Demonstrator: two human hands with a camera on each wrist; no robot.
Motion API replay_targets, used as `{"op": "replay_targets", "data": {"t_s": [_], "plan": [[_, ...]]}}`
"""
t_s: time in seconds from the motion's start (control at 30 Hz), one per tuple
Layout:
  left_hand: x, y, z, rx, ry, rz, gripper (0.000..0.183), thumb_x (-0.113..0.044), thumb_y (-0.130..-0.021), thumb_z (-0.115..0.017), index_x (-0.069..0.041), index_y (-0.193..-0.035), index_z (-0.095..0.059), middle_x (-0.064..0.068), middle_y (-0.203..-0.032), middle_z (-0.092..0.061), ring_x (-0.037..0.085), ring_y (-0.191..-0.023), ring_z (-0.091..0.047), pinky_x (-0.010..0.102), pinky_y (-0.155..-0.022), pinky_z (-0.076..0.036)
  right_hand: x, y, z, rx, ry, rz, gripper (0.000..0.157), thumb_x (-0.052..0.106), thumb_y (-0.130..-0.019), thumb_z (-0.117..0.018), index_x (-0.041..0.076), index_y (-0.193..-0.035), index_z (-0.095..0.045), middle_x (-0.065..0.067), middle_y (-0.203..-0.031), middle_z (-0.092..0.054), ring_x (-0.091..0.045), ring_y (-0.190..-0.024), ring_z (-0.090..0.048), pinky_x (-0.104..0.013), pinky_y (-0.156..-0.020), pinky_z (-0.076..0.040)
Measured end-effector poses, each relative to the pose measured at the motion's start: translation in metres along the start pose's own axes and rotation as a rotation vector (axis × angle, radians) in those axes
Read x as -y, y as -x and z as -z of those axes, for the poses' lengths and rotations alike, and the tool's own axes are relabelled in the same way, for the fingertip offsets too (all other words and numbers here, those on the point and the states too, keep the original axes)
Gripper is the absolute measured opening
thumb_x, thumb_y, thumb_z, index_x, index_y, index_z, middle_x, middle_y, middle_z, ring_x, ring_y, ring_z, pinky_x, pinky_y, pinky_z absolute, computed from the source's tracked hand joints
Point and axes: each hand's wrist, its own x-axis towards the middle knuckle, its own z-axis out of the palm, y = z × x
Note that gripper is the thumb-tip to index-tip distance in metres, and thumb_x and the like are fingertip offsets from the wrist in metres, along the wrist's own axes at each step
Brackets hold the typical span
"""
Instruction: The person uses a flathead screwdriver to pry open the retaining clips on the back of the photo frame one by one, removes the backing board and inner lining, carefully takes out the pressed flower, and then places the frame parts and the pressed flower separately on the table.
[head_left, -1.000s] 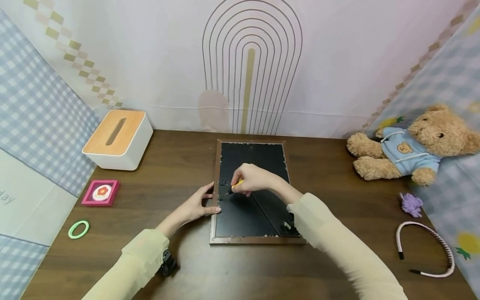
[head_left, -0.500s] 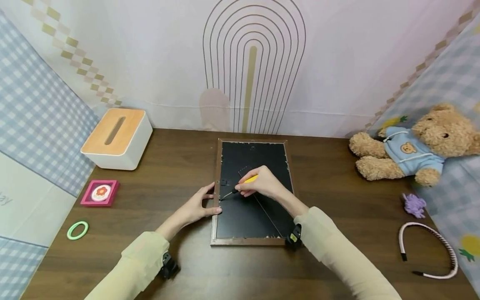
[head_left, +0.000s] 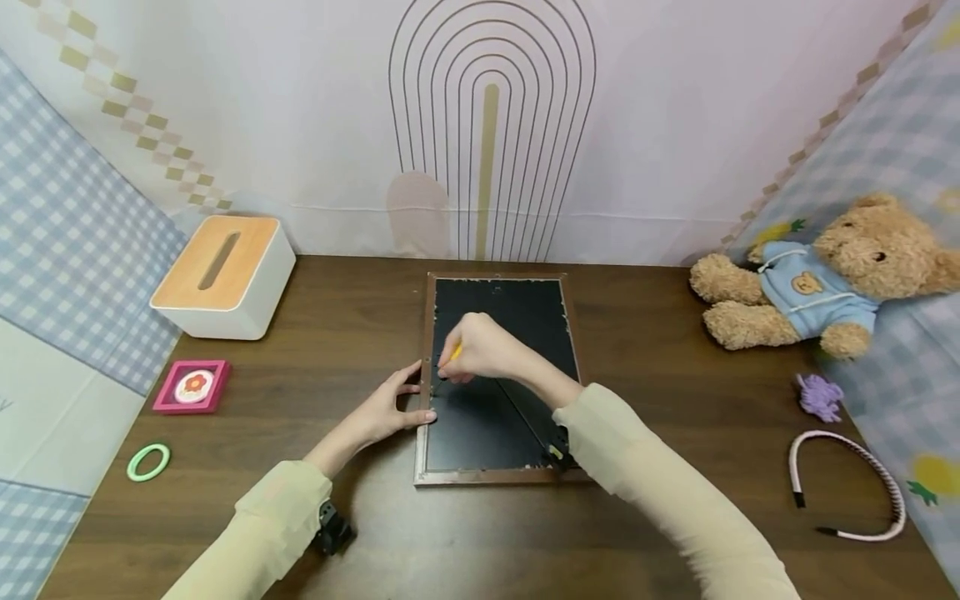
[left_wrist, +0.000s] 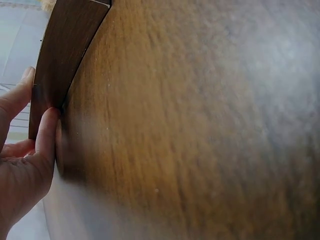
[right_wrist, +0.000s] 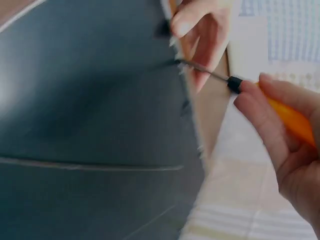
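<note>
A picture frame (head_left: pixel 495 476) lies face down on the brown table, its black backing board (head_left: pixel 480 433) upward. With thumb and fingers, my left hand (head_left: pixel 386 415) holds the frame's left side. The thumb sits on the top edge; in the left wrist view the fingers (left_wrist: pixel 46 131) press against the outer side. My right hand (head_left: pixel 483 346) pinches a screwdriver (right_wrist: pixel 291 120) by its yellow handle. In the right wrist view its thin metal shaft reaches the small metal tabs (right_wrist: pixel 181 67) along the frame's inner edge, close to my left thumb.
On the left stand a white tissue box (head_left: pixel 225 279) with a wooden lid, a pink square case (head_left: pixel 192 387) and a green ring (head_left: pixel 148 462). A teddy bear (head_left: pixel 810 279), a purple yarn-like piece (head_left: pixel 819 397) and a headband (head_left: pixel 877 467) lie at the right.
My right hand first drew back to the right with the screwdriver slanting low, then moved left again and now holds it steeper. My left hand stays on the frame's side.
</note>
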Motion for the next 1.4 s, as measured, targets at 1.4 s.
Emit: {"op": "replay_targets", "data": {"t_s": [1.4], "plan": [[-0.003,0.001,0.001,0.006,-0.032,0.026,0.086,-0.017,-0.082,-0.071,0.002,-0.147,-0.017,0.027,-0.147,-0.024,0.04,-0.129,-0.041,0.053,-0.109,-0.03,0.011,-0.005,0.0,0.073,1.047,0.2,0.043,0.05,-0.084,-0.061,0.018,-0.057,-0.053,0.008,-0.051,-0.031,-0.007,-0.047,-0.03,-0.022,-0.043,-0.018]]}}
